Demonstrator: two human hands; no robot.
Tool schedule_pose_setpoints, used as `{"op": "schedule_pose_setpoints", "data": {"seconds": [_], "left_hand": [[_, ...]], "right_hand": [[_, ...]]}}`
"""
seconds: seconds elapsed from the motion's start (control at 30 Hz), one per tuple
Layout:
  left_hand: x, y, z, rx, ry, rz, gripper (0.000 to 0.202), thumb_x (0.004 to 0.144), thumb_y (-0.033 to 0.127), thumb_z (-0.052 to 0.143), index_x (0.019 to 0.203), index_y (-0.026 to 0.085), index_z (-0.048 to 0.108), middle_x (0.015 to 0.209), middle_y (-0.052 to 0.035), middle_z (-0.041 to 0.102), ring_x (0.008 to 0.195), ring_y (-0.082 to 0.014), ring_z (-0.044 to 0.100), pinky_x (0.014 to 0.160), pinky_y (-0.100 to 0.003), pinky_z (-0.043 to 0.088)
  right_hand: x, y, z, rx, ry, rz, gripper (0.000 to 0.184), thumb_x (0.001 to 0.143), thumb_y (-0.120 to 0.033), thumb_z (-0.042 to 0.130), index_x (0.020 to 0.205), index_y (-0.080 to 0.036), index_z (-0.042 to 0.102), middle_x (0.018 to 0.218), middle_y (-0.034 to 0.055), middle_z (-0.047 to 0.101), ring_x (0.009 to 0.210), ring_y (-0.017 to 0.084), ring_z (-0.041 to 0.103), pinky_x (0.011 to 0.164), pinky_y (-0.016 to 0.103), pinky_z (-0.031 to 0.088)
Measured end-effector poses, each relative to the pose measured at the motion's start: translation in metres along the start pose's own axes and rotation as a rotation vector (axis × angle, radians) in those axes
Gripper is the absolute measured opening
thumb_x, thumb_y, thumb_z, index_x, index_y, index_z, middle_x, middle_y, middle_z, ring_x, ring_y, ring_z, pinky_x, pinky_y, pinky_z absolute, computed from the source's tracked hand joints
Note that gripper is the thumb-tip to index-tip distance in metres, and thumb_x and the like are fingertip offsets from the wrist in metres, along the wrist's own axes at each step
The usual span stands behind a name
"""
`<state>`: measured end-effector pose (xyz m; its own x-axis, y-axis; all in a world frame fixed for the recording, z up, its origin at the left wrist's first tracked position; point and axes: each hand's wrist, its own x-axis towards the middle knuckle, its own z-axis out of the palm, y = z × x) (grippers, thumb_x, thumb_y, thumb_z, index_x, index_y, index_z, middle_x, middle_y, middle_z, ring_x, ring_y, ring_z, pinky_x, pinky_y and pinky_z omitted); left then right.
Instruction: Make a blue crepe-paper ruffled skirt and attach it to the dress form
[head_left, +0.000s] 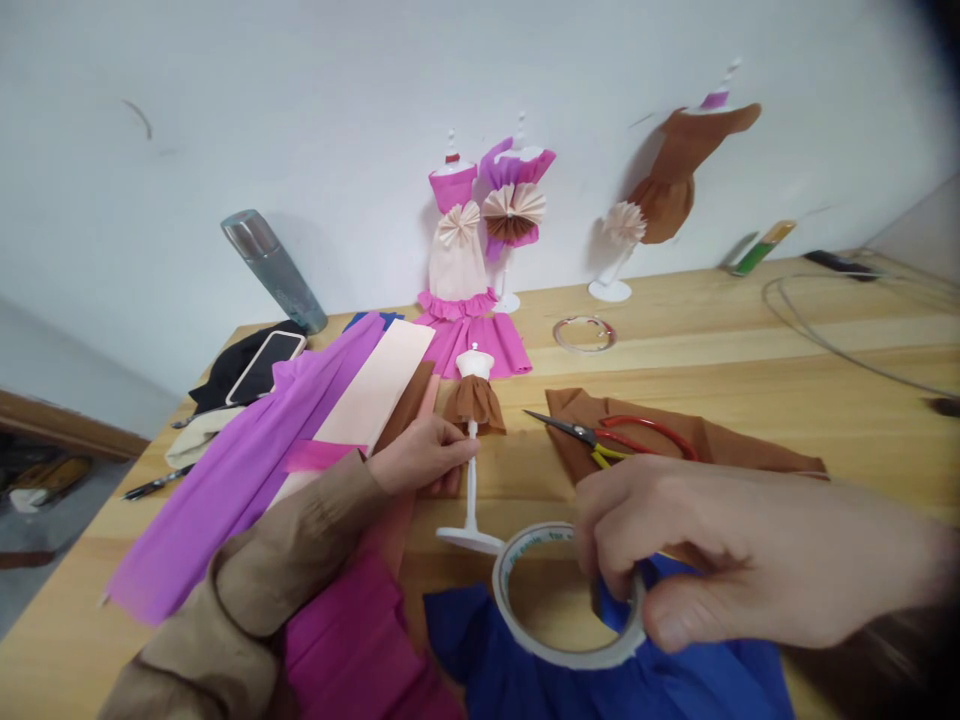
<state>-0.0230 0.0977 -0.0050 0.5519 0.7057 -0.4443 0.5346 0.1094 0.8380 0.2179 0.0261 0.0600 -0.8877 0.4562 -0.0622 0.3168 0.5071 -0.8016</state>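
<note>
My left hand [427, 455] is closed around the white stem of a miniature dress form [475, 362], which stands upright on a round base. A gathered brown paper skirt [476, 402] circles the form's waist. In my right hand [675, 545] is a roll of tape [514, 600], gripped by its ring between thumb and fingers, close to the form's base. Blue crepe paper [540, 690] lies beneath the roll. Beyond my right hand, scissors [577, 430] with red and yellow handles rest on a folded brown paper sheet [720, 440].
Dressed miniature forms, including one in pink and cream [457, 250], stand along the wall. Purple paper [247, 470], a phone [266, 367] and a spray can [277, 270] are at left. A wire coil [585, 334], a green tube [763, 250] and a cable [825, 345] lie at right.
</note>
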Motion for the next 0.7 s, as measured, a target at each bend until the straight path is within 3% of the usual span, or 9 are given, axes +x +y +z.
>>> {"op": "schedule_pose_setpoints", "data": {"seconds": [0.1,0.2,0.33,0.4,0.47,0.6,0.7], "left_hand": [[-0.004,0.001,-0.002,0.151,-0.039,-0.014,0.047,0.087,0.041,0.048,0.049,0.014,0.051,0.045,0.0002,0.055,0.035,-0.0061,0.045,0.036,-0.017,0.033],[-0.011,0.005,-0.01,0.205,-0.113,0.047,0.043,0.085,0.04,0.052,0.051,0.015,0.052,0.047,0.0002,0.055,0.04,-0.0075,0.048,0.041,-0.018,0.037],[-0.021,0.015,-0.02,0.153,-0.392,0.143,0.029,0.083,0.032,0.057,0.062,0.013,0.059,0.053,-0.0002,0.058,0.048,-0.0081,0.051,0.05,-0.018,0.043],[-0.026,0.02,-0.02,0.149,-0.472,0.148,0.02,0.083,0.027,0.056,0.072,0.012,0.063,0.058,-0.0007,0.06,0.05,-0.0081,0.052,0.051,-0.018,0.045],[-0.03,0.023,-0.015,0.186,-0.429,0.17,0.018,0.084,0.024,0.054,0.079,0.011,0.065,0.061,-0.001,0.061,0.05,-0.0077,0.051,0.051,-0.018,0.043],[-0.035,0.026,-0.001,0.36,-0.125,0.356,0.019,0.086,0.021,0.055,0.085,0.01,0.069,0.068,-0.0026,0.064,0.062,-0.0092,0.054,0.061,-0.019,0.043],[-0.039,0.027,0.008,0.343,-0.088,0.433,0.021,0.087,0.022,0.055,0.096,0.01,0.069,0.081,-0.006,0.069,0.074,-0.013,0.059,0.07,-0.022,0.045]], "right_hand": [[-0.005,-0.002,-0.004,0.082,0.011,0.013,0.057,0.091,-0.059,0.037,0.082,-0.014,0.07,0.079,0.0093,0.068,0.075,0.014,0.061,0.069,0.025,0.046],[-0.01,-0.003,-0.01,0.1,0.035,0.044,0.058,0.09,-0.063,0.034,0.082,-0.018,0.069,0.082,0.0072,0.067,0.075,0.013,0.06,0.07,0.024,0.046],[-0.018,0.002,-0.022,0.072,0.132,0.06,0.052,0.09,-0.061,0.038,0.081,-0.02,0.067,0.085,0.0055,0.066,0.074,0.012,0.06,0.071,0.024,0.046],[-0.023,0.006,-0.027,0.083,0.179,0.026,0.045,0.091,-0.057,0.042,0.085,-0.021,0.067,0.086,0.0053,0.066,0.073,0.012,0.06,0.067,0.023,0.045],[-0.027,0.01,-0.03,0.126,0.201,-0.032,0.036,0.091,-0.052,0.048,0.088,-0.021,0.067,0.087,0.0054,0.066,0.071,0.012,0.06,0.064,0.023,0.045],[-0.032,0.012,-0.03,0.155,0.186,-0.044,0.028,0.09,-0.046,0.052,0.091,-0.022,0.067,0.09,0.0067,0.066,0.079,0.015,0.063,0.072,0.027,0.048],[-0.031,0.011,-0.027,0.114,0.195,-0.04,0.026,0.091,-0.046,0.051,0.095,-0.025,0.066,0.093,0.0068,0.066,0.08,0.015,0.064,0.071,0.026,0.049]]}}
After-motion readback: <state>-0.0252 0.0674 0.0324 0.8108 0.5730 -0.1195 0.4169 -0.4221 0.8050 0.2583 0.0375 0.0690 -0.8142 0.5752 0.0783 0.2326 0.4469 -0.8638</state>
